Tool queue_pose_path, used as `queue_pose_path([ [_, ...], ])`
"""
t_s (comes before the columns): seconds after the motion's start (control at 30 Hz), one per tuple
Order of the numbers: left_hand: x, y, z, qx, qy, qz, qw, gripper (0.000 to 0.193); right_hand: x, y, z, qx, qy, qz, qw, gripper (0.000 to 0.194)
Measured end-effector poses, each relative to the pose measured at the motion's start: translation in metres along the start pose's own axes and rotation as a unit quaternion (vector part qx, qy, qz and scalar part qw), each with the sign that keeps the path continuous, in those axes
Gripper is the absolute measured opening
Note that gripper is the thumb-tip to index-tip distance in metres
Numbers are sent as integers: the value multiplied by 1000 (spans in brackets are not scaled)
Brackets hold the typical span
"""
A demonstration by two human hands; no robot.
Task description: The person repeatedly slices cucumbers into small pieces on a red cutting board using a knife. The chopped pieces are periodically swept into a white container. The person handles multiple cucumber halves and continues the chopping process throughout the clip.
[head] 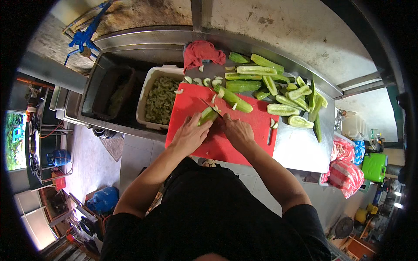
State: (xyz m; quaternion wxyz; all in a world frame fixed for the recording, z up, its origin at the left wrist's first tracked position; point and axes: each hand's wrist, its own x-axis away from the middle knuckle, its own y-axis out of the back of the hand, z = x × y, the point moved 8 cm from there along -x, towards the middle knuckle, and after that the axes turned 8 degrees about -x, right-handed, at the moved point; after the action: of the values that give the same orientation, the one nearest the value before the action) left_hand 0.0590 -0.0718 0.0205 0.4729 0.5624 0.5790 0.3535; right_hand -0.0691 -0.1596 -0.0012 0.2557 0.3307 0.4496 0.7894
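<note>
On the red cutting board (183,107), my left hand (192,132) holds down a piece of green cucumber (207,116). My right hand (237,130) grips a kitchen knife (209,105), its blade against the right side of that piece; the handle is mostly hidden by the fingers. Behind the blade lies a longer cucumber piece (236,100) with pale slices on and beside it. Halved, hollowed cucumbers (282,110) are heaped on the steel counter to the right. Left of the board, a white tub (142,98) holds many cut slices.
A steel sink (88,98) lies at the left with a dark bin (107,101) in it. A red cloth (202,55) rests behind the board, near the wall. Striped plastic bags (346,176) stand past the counter's right end.
</note>
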Motion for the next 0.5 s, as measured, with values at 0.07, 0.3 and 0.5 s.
queue_pose_path([
  [0.07, 1, -1, 0, -1, 2, 7, 1000, 38, 2, 9, 5, -20, 32, -47, 998, 32],
  [0.3, 2, -4, 2, 0, 15, 26, 1000, 39, 3, 1, 2, -11, 8, -22, 1000, 34],
  [0.5, 1, -2, 0, 14, 4, 18, 1000, 39, 6, 0, 1, -3, -23, 13, 1000, 34],
])
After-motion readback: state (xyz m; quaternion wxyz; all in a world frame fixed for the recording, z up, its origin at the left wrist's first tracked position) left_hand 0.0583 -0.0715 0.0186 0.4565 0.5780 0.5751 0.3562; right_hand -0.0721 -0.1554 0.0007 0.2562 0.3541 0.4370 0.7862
